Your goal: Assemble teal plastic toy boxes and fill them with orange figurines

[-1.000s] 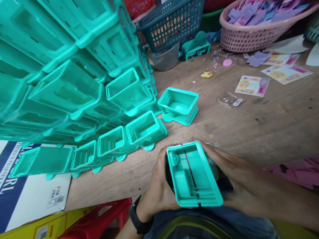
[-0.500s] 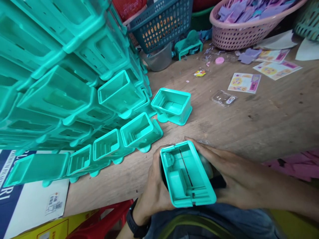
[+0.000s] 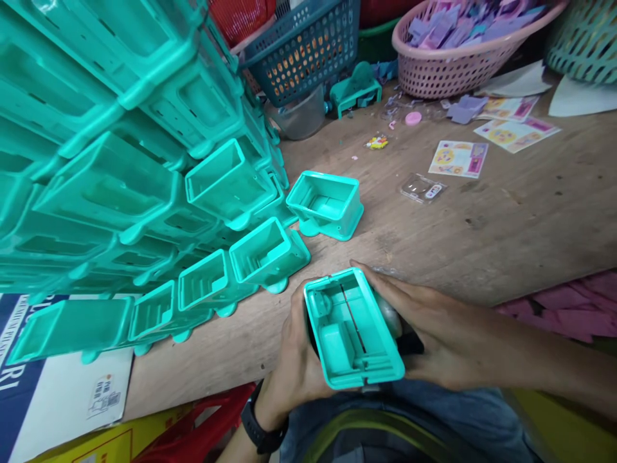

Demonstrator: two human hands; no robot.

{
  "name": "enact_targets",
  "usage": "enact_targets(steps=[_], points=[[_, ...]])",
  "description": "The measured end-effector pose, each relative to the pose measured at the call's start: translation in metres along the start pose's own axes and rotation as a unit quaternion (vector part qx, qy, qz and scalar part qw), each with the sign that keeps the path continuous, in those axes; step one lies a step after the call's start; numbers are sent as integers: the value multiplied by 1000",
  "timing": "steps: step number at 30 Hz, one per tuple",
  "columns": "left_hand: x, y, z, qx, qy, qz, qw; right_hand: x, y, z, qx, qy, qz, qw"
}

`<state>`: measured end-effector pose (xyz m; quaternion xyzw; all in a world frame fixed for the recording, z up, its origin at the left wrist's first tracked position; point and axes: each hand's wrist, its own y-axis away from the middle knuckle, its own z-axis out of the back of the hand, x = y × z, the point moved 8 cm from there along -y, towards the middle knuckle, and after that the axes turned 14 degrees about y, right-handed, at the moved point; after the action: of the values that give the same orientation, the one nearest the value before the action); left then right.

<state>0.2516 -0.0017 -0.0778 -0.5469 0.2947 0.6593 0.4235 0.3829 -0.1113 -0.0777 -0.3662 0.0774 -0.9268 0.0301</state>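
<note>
You have the turquoise housing [image 3: 354, 321] at the bottom centre of the frame, its open end turned up towards you and a little tilted. Your left hand [image 3: 299, 354] is clamped round its left side, and your right hand [image 3: 424, 334] is closed against its right side, with a fingertip near the top corner. Between your right palm and the housing sits a grey and black object [image 3: 391, 318] (mostly hidden, so I cannot tell what it is or whether your right hand grips it too). Inside the housing you can see a thin dark line running lengthwise and a raised block at the left. You wear a dark watch [image 3: 260, 421] on your left wrist.

Just above your hands, near the middle of the frame, a separate open housing [image 3: 325, 206] stands on the wooden table [image 3: 530, 225]. To its lower left you have a row of housings [image 3: 270, 254] slanting down to the left edge, and a tall stack of housings [image 3: 159, 109] fills the upper left. The row's far end lies over a white and blue carton [image 3: 77, 386] at the lower left.

At the upper centre you see a blue basket [image 3: 308, 54]; at the upper right, a pink basket [image 3: 443, 71] heaped with purple pieces [image 3: 463, 26]. Below the pink basket lie a printed card [image 3: 457, 159] and a clear packet [image 3: 419, 188].
</note>
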Motion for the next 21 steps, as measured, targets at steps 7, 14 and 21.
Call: enact_targets(steps=[7, 14, 21], points=[[1, -1, 7, 13, -24, -17, 999, -2, 0, -4, -26, -14, -13, 999], [0, 1, 2, 13, 8, -33, 999, -8, -2, -6, -29, -53, -11, 998], [-1, 3, 0, -11, -13, -16, 1000, -9, -3, -6, -19, -49, 2, 999]])
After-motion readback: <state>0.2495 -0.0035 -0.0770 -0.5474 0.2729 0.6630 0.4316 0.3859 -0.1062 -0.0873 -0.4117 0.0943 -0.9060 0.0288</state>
